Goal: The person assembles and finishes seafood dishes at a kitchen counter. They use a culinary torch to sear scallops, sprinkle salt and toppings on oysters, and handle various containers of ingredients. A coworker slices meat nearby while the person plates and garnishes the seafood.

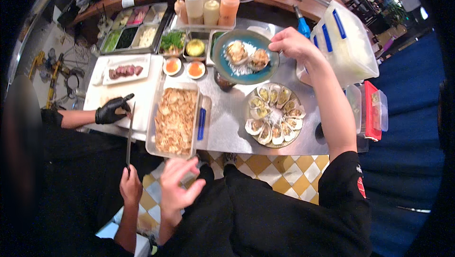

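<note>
My right hand (295, 46) pinches the rim of a teal plate (219, 57), holding it raised over the steel counter. On the plate, two filled shells (236, 52) rest on a bed of coarse white grains. My left hand (177, 183) is in the air just off the counter's front edge, fingers apart and nothing visible in it. Closest to it stands a clear tub (150, 139) of thin tan flakes (175, 119). Below the raised plate, a round platter (274, 146) carries a ring of topped oysters (277, 134).
At left, a co-worker's black-gloved hand (113, 110) is over a white board (106, 93); their bare hand (130, 186) holds a long knife (130, 141). Squeeze bottles (229, 8), topping trays (132, 36) and two small sauce bowls (195, 69) stand behind. Clear bins (348, 41) flank the right.
</note>
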Motion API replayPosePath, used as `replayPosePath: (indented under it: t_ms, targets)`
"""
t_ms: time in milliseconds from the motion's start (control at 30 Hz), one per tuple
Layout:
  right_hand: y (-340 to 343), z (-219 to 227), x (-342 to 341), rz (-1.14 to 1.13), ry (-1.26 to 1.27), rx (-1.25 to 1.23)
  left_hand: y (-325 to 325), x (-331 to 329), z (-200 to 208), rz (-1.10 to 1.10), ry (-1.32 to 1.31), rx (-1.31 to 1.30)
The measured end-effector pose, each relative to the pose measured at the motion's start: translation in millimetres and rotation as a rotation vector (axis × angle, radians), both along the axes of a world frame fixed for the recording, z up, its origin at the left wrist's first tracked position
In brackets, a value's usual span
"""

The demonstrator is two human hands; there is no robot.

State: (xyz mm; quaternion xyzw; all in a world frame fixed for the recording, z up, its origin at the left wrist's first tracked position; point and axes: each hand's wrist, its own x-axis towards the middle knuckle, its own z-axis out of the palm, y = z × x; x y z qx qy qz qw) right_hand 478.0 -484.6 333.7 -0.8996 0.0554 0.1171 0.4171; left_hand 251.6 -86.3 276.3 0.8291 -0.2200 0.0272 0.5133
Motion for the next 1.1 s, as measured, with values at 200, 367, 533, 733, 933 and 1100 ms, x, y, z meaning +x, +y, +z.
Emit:
replayPosePath:
  t_ms: [200,367,533,733,933,1100]
  targets:
    - [-71,64,81,-0.265,-0.154,0.158,53,-21,-31,-0.022,0.247,-0.028]
    - [-72,81,151,-0.576,-0.211,0.245,57,-4,-31,-0.038,0.338,-0.001]
    - [-116,29,262,-0.648,-0.296,0.257,46,13,-33,-0.021,0.434,0.012]
    - [-148,-36,379,-0.783,-0.319,0.151,15,55,-31,0.176,0.582,0.054]
    - [-170,-86,450,-0.811,-0.327,0.111,-1,90,-17,0.316,0.687,0.105]
    - [-179,-91,472,-0.666,-0.201,0.019,-10,105,-14,0.394,0.719,0.127]
